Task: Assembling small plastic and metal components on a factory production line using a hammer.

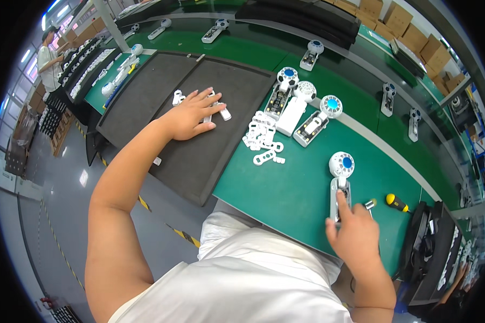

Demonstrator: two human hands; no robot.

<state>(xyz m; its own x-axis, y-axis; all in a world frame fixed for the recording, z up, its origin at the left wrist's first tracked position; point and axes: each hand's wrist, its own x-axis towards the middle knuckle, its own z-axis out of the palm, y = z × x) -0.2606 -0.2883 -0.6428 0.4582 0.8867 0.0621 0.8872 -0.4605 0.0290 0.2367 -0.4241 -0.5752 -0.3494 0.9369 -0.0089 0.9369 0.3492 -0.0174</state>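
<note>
Device (341, 164), white with a blue-centred round head, lies on the green bench (275, 194). Your right hand (355, 231) sets its extended index finger at the body, other fingers curled; any grip, cannot tell. Your left hand (191, 116), splayed and gripping nothing visible, covers small white parts (226, 114) on the dark mat (188, 156). Yellow-black screwdriver (397, 203) lies rightward.

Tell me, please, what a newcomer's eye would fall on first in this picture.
Probably the bare hands: the left hand, spread over small white parts on the dark tray, and the right hand, at the lower end of a white device with a round, blue-centred head. Next, perhaps, the yellow-and-black screwdriver lying on the green table, to the right.
</note>
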